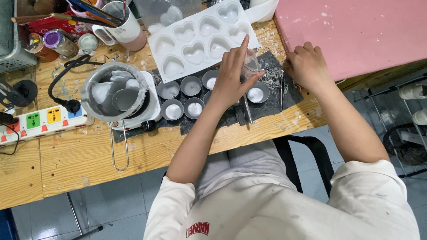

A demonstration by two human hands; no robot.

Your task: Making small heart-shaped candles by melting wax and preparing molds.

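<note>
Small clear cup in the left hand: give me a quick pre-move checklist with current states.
1. Left hand grips the small clear cup: ok.
2. Cup over the round tin: ok.
3. Right hand clear of the tins, resting at the pink board edge: ok.
4. Cup contents level: cannot tell.
5. Tin beneath the left palm free: cannot tell, hidden.
6. Heart mold clear of both hands: ok.

A single head-worn camera looks steeply down, fairly close, over the wooden table (80, 155) and the person's lap.
</note>
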